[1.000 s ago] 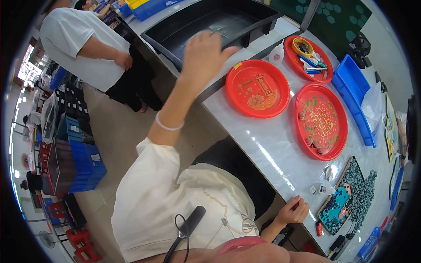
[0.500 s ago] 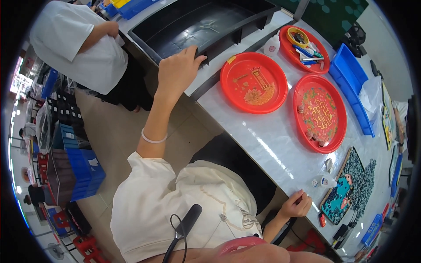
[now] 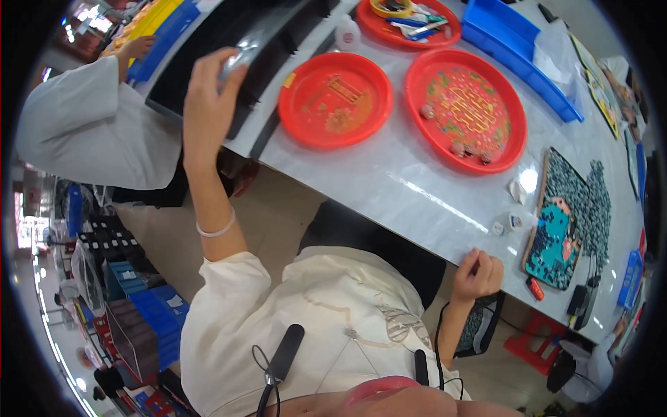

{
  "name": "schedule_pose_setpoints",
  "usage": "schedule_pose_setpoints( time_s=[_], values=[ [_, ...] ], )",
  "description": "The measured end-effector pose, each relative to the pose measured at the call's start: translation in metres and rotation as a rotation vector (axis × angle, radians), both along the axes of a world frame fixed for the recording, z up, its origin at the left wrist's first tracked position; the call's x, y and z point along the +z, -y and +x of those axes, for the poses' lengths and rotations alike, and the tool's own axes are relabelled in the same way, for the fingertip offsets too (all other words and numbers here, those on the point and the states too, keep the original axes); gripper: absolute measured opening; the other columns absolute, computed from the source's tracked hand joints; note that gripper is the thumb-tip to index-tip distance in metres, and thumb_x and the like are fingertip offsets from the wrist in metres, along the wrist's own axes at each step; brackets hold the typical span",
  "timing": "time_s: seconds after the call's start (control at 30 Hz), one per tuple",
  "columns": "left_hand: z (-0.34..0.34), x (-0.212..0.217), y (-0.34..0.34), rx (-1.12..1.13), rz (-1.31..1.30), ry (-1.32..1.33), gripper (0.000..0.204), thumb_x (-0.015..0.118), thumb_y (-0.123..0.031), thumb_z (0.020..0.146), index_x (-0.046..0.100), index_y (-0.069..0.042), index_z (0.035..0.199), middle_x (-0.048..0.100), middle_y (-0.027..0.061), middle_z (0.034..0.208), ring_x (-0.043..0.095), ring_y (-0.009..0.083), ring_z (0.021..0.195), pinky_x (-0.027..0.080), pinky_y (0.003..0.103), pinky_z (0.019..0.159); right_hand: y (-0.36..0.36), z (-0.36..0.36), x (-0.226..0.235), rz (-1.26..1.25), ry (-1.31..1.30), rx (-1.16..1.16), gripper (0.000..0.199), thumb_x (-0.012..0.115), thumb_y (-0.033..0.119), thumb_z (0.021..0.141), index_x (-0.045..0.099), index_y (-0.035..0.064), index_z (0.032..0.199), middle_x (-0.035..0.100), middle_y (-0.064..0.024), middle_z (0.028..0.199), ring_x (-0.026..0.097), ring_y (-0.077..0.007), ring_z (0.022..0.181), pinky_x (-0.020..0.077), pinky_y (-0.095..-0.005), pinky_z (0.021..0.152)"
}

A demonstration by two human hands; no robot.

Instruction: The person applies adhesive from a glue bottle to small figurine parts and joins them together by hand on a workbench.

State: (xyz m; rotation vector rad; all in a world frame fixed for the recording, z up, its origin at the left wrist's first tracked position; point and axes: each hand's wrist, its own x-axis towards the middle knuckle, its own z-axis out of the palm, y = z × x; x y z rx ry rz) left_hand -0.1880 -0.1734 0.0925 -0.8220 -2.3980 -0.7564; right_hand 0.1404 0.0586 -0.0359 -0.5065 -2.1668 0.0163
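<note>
Holds the left hand (image 3: 212, 97) out over the near side of the black tray (image 3: 208, 35), with the thumb set well apart from bent fingers; shows a clear, shiny patch (image 3: 240, 57) in the gap, but cannot tell whether gripped or only lying in the tray beyond. Curls the right hand (image 3: 479, 274) into a loose fist by the near edge of the table (image 3: 375, 163); cannot tell whether closed around anything. Has the black tray at upper left, deep and long, left of a white bottle (image 3: 349, 35). Sees, to the right of the left hand, a round red dish (image 3: 335, 101) with a yellow strip on its rim and gold patterning inside, blurred. Just beside, meets a larger red dish (image 3: 465, 160), with a few brownish lumps on its gold-and-green patterned base. Farther back, comes to a third red dish (image 3: 450, 35) holding a yellow ring and blue-handled tools. Beyond, reaches a blue tray (image 3: 517, 42) with a clear plastic bag (image 3: 556, 55) next to it. Near the right hand, shows a small bottle (image 3: 514, 222), a red object (image 3: 535, 288) and a teal picture panel (image 3: 556, 229) beside heaped dark bits (image 3: 597, 215).
</note>
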Motion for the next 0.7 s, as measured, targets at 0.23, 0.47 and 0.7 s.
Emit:
schedule_pose_setpoints(
  time_s=[0.23,0.47,0.7],
  values=[
    [0.048,0.004,-0.154,-0.956,-0.28,0.399,0.021,0.054,-0.009,0.076,0.053,-0.005,0.096,0.053,0.0091,0.096,0.053,0.0193,0.086,0.042,0.027,0.072,-0.004,0.005,-0.001,-0.009,-0.031,0.015,0.009,0.057,0.003,0.07,0.05,0.0023,0.066,0.038,-0.0063,0.05,0.036,-0.0212,0.043,0.0261,-0.0319,0.041],
    [0.035,-0.046,-0.218,-0.881,-0.622,0.418,0.007,0.052,-0.005,0.072,0.049,-0.001,0.076,0.051,0.0141,0.084,0.051,0.0288,0.079,0.041,0.036,0.068,-0.007,0.009,0.003,-0.053,-0.034,0.106,0.01,0.058,0.004,0.069,0.05,0.0024,0.063,0.039,-0.0066,0.05,0.037,-0.0227,0.044,0.0268,-0.0316,0.041],
    [0.086,0.01,-0.136,-1.035,-0.036,0.598,0.012,0.056,-0.003,0.071,0.053,-0.004,0.083,0.051,0.0078,0.08,0.051,0.0192,0.076,0.041,0.027,0.069,-0.02,0.033,0.029,-0.784,-0.433,0.033,0.006,0.052,-0.006,0.069,0.05,-0.0006,0.072,0.047,-0.0056,0.07,0.043,-0.0123,0.064,0.0358,-0.0219,0.059]
  ],
)
